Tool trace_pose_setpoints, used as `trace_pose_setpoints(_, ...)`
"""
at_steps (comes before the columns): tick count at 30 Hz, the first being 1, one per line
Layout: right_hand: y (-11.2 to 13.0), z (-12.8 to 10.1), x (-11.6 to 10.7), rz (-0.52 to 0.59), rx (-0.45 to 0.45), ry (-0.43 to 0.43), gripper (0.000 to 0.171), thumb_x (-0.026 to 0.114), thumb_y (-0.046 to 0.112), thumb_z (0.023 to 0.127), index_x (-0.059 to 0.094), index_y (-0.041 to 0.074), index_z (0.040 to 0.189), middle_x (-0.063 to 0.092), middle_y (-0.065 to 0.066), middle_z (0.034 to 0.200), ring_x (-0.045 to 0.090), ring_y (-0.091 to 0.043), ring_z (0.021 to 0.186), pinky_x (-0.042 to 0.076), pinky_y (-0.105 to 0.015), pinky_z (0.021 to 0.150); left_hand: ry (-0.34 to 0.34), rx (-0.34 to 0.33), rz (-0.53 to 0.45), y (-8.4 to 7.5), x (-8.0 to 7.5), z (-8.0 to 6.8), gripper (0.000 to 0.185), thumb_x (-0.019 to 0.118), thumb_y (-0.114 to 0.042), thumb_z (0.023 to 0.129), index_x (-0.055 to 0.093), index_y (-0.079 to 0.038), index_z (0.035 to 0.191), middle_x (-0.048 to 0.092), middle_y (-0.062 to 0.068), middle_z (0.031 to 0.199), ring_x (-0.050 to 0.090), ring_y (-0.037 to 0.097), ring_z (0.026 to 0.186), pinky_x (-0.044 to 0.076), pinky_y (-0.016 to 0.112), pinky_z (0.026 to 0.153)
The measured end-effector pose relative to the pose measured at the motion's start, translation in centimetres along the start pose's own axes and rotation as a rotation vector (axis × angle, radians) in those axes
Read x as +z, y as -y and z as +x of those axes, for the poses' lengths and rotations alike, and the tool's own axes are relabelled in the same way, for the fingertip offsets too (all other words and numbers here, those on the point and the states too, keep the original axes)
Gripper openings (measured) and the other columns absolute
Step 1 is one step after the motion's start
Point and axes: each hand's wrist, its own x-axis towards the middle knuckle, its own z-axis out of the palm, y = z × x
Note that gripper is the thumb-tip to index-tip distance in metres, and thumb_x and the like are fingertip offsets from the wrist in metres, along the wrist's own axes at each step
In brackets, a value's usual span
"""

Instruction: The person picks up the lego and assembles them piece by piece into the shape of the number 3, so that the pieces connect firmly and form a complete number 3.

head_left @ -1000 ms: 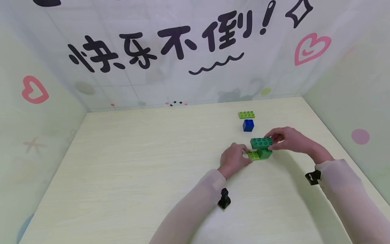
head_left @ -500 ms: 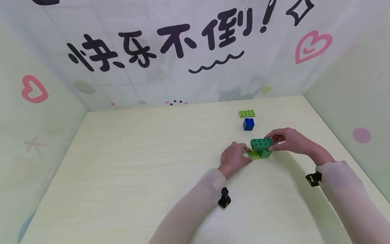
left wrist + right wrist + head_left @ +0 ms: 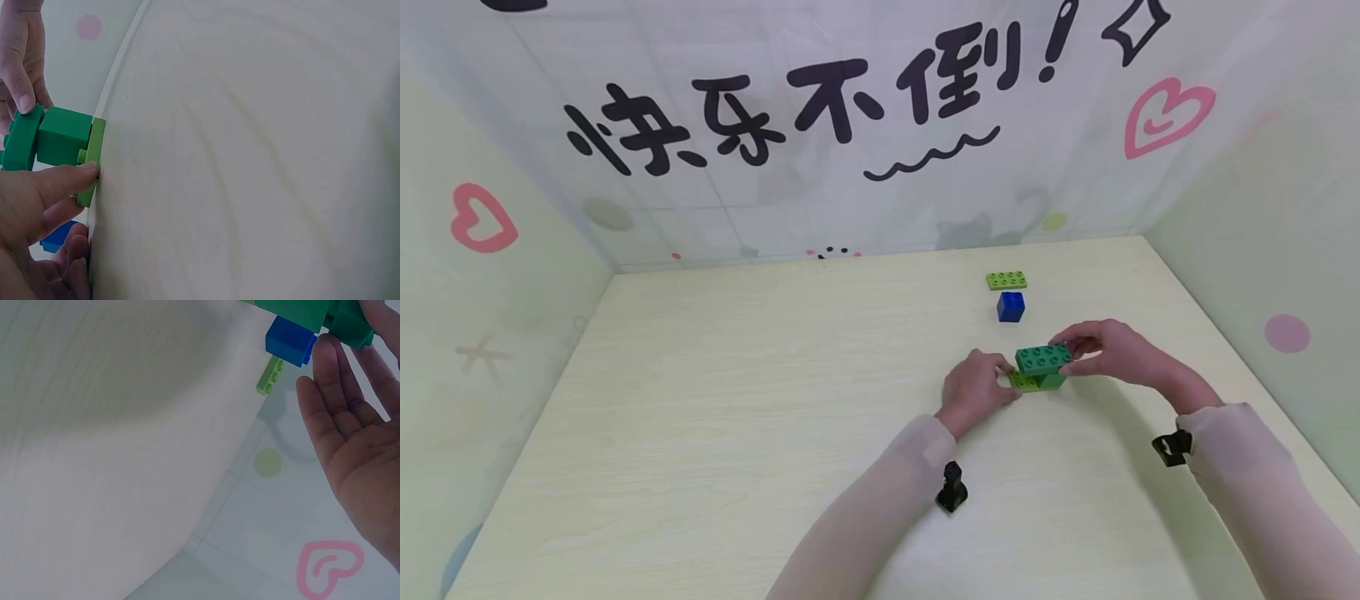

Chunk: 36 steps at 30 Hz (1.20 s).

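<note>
In the head view my left hand [image 3: 977, 387] pinches the left end of a light green studded plate [image 3: 1024, 382] lying on the table. On the plate's right part stands a green brick [image 3: 64, 135], mostly covered from above. My right hand [image 3: 1108, 350] grips the right end of a long dark green brick [image 3: 1043, 359] over it. This upper brick juts left above the plate's bare studs. In the left wrist view it sits slightly tilted against the green brick; whether their studs are fully pressed together I cannot tell.
Behind the hands a blue brick [image 3: 1011, 307] stands on the table [image 3: 737, 400]. Farther back lies another light green plate [image 3: 1007, 281]. Printed sheets form the back wall [image 3: 820, 208] and both side walls.
My right hand and the dark green brick have come down slightly, hiding more of the green brick beneath. The left hand has stayed in place on the plate.
</note>
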Motion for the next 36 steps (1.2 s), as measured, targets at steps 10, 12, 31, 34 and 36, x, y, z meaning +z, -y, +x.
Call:
trace_pose_setpoints(10,-0.8,-0.18,0.52,0.09,0.059,-0.015,0.045,0.074,0.018,0.078,0.06,-0.002,0.115,0.062,-0.017,0.109,0.06,-0.027,0.096,0.05,-0.028,0.073,-0.009,0.013,0.0,-0.02,-0.04,-0.07,0.036,0.077,-0.033,0.073,0.069,-0.022,0.106,0.051,-0.008,0.083,0.045,0.005,0.071,0.037,0.02,0.053)
trace_pose_setpoints(12,-0.89,-0.24,0.64,0.09,0.061,-0.023,0.046,0.074,0.017,0.078,0.06,-0.003,0.116,0.062,-0.018,0.109,0.06,-0.028,0.097,0.05,-0.028,0.074,-0.009,0.015,0.001,-0.01,-0.01,-0.05,0.036,0.077,-0.033,0.073,0.069,-0.022,0.106,0.051,-0.008,0.083,0.045,0.005,0.071,0.037,0.019,0.053)
trace_pose_setpoints(31,-0.49,-0.55,0.61,0.12,0.054,-0.033,0.047,0.071,0.017,0.08,0.057,-0.009,0.117,0.063,-0.02,0.105,0.063,-0.021,0.09,0.05,-0.025,0.069,0.002,0.005,-0.024,-0.05,-0.03,-0.07,0.034,0.077,-0.032,0.073,0.069,-0.022,0.105,0.051,-0.008,0.084,0.045,0.005,0.071,0.037,0.02,0.054)
trace_pose_setpoints(34,-0.28,-0.43,0.54,0.091,0.054,-0.039,0.046,0.071,0.017,0.08,0.058,-0.008,0.115,0.062,-0.02,0.105,0.063,-0.025,0.091,0.051,-0.027,0.069,0.001,0.003,-0.024,-0.05,-0.1,-0.06,0.034,0.077,-0.032,0.073,0.069,-0.022,0.105,0.051,-0.007,0.085,0.046,0.005,0.071,0.037,0.02,0.053)
trace_pose_setpoints(36,-0.19,-0.38,0.49,0.083,0.054,-0.043,0.045,0.072,0.017,0.079,0.059,-0.007,0.115,0.062,-0.021,0.105,0.063,-0.027,0.091,0.051,-0.028,0.068,0.001,0.0,-0.024,-0.05,-0.16,-0.06,0.035,0.077,-0.032,0.073,0.069,-0.022,0.105,0.052,-0.007,0.086,0.046,0.005,0.071,0.037,0.02,0.053)
